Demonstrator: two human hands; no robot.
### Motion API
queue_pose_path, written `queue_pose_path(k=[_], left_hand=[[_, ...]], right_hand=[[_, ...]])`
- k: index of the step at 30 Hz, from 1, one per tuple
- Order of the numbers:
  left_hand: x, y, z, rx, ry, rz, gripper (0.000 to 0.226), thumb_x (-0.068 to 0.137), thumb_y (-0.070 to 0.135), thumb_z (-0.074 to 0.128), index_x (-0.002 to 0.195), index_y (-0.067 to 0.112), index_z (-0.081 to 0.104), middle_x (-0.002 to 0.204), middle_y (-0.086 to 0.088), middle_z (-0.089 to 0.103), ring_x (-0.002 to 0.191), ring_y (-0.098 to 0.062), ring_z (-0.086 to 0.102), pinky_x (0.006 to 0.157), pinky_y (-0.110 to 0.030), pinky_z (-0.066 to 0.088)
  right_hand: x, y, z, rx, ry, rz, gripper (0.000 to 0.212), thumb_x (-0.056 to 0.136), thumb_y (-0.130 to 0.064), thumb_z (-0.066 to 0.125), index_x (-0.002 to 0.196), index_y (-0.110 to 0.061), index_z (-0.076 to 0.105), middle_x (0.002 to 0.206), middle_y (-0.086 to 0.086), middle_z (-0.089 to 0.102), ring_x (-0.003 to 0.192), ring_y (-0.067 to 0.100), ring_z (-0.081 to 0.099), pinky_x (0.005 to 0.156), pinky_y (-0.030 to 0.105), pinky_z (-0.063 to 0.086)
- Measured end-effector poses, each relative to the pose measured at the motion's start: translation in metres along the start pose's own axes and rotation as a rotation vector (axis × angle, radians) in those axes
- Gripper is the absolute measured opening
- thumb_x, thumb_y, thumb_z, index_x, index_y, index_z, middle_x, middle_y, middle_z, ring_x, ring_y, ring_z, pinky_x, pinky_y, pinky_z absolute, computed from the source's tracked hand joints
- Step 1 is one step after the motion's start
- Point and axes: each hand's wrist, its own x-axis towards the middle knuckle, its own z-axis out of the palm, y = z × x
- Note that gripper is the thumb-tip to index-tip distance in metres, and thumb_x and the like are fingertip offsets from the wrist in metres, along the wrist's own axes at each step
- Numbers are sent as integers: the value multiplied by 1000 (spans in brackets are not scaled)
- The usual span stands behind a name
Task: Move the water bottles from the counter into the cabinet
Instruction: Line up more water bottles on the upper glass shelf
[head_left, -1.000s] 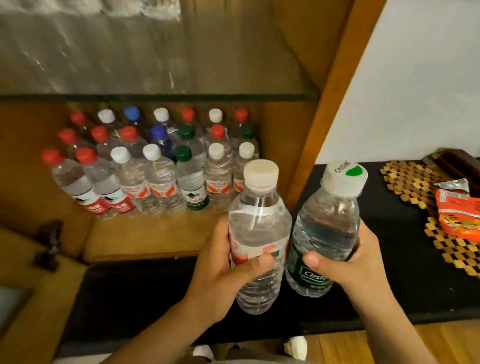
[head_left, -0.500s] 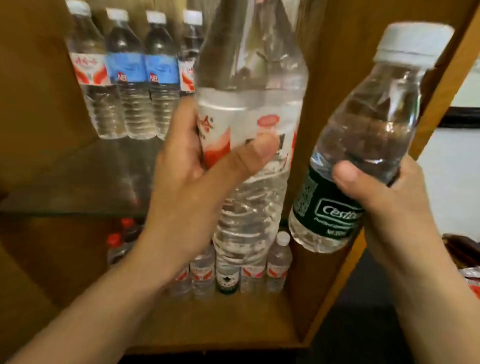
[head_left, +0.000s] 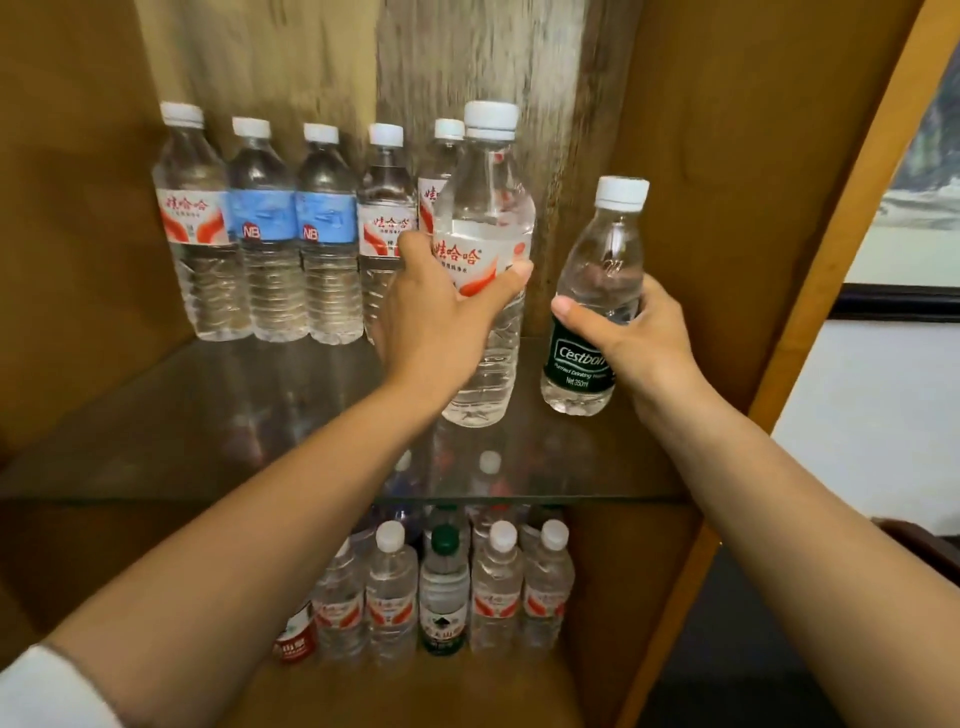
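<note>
Left hand (head_left: 441, 322) wraps the tall red-label bottle (head_left: 485, 270) at mid-body, thumb across the label, base low over the glass shelf (head_left: 208, 415); contact with the glass cannot be told. Just left and behind, the back row (head_left: 291, 234) of five bottles stands upright against the cabinet (head_left: 701, 156) wall. Right hand (head_left: 641, 338) grips the short green-label bottle (head_left: 592, 312), fingers curled round the label, upright, base also near the glass. Below, more bottles (head_left: 441, 587) crowd the lower shelf. Risks, as judged: the tall bottle sits close to the row's right end, so a push inward could knock a neighbour and topple the row; setting either bottle down hard could jar the glass; the two held bottles, near each other, may clash.
</note>
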Motion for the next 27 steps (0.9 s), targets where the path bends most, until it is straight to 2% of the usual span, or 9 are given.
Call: queue_pose_path(k=[3, 7, 9, 13, 15, 17, 18, 23, 27], left_hand=[[3, 3, 6, 84, -19, -31, 73, 68, 64, 65, 113, 14, 38, 102, 3, 62, 91, -23, 61, 69, -33, 46], [8, 0, 6, 106, -75, -74, 82, 64, 65, 69, 119, 15, 36, 113, 2, 61, 100, -21, 60, 73, -31, 44], [10, -5, 0, 61, -186, -57, 87, 63, 58, 73, 126, 14, 32, 121, 2, 58, 106, -19, 58, 83, -33, 47], [8, -20, -19, 72, -530, -37, 103, 56, 36, 86, 136, 19, 23, 133, 6, 48, 119, -12, 47, 101, -32, 38], [4, -28, -22, 100, -627, -62, 84, 55, 24, 87, 124, 25, 38, 124, 6, 56, 114, -14, 53, 100, -33, 41], [2, -33, -20, 117, -621, -73, 66, 55, 20, 87, 105, 33, 47, 114, 7, 63, 105, -15, 58, 93, -29, 42], [3, -34, -17, 123, -601, -87, 65, 53, 22, 88, 104, 32, 50, 114, 5, 64, 104, -15, 59, 92, -29, 42], [15, -37, 9, 279, -526, -121, 89, 50, 39, 88, 125, 16, 47, 124, -1, 60, 114, -24, 56, 97, -42, 46], [23, -40, 33, 299, -464, -175, 90, 53, 37, 88, 126, 10, 41, 125, -6, 58, 114, -28, 55, 93, -39, 47]], right_hand=[[1, 7, 0, -3, -8, 48, 58, 60, -30, 83, 111, -16, 59, 102, -5, 68, 93, 11, 65, 81, 29, 52], [-2, 13, 0, 34, -4, 67, 54, 64, -26, 81, 112, -15, 58, 100, -6, 68, 88, 5, 65, 72, 20, 50], [-2, 12, 0, 27, -3, 77, 57, 66, -27, 80, 116, -13, 56, 105, -3, 67, 92, 7, 64, 73, 20, 50], [-10, 12, -6, -70, -75, 88, 77, 66, -23, 81, 131, -18, 41, 122, -4, 59, 111, 14, 57, 93, 32, 48], [-18, 13, -10, -259, -114, 52, 89, 65, -18, 82, 137, -25, 30, 126, -7, 53, 116, 14, 51, 93, 29, 43], [-21, 12, -10, -496, -151, 35, 96, 68, -19, 80, 141, -27, 19, 130, -3, 50, 118, 18, 49, 89, 29, 40], [-18, 10, -9, -563, -161, 49, 95, 69, -20, 79, 141, -27, 17, 131, -1, 50, 118, 21, 50, 88, 30, 40], [7, 8, 10, -607, -146, 190, 86, 73, -15, 76, 137, -18, 19, 132, 8, 48, 119, 29, 49, 96, 40, 45], [29, 16, 25, -608, -89, 251, 86, 73, -14, 76, 136, -14, 18, 132, 11, 47, 119, 32, 49, 94, 39, 45]])
